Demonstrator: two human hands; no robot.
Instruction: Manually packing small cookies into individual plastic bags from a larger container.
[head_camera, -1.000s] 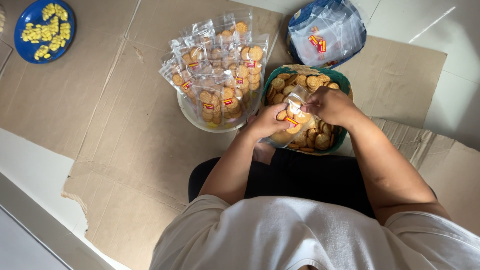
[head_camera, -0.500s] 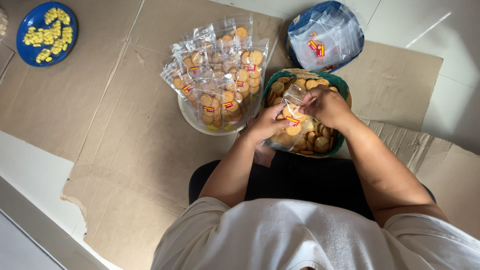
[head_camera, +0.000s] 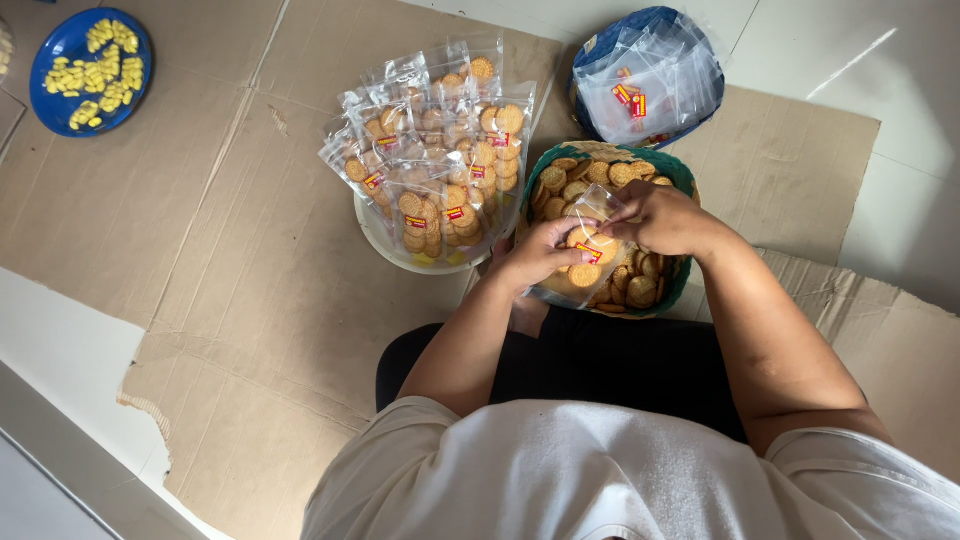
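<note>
My left hand (head_camera: 540, 255) grips the side of a small clear bag (head_camera: 583, 262), fingers closed on the plastic to keep its mouth up and open. My right hand (head_camera: 660, 215) is bunched at that mouth, fingertips pinched together; I judge a biscuit sits between them, but my knuckles hide it. I hold the bag right over the green basket (head_camera: 682, 172) of loose round biscuits (head_camera: 570, 178), so anything dropped lands back among them. Left of the basket, a white bowl (head_camera: 378, 240) carries the filled bags (head_camera: 440, 150), fanned upright. Behind the basket lies a blue bag of empty bags (head_camera: 650, 75). Far left of it, a blue plate (head_camera: 88, 62) holds yellow pieces too small to identify. My forearms cover the basket's near rim.
</note>
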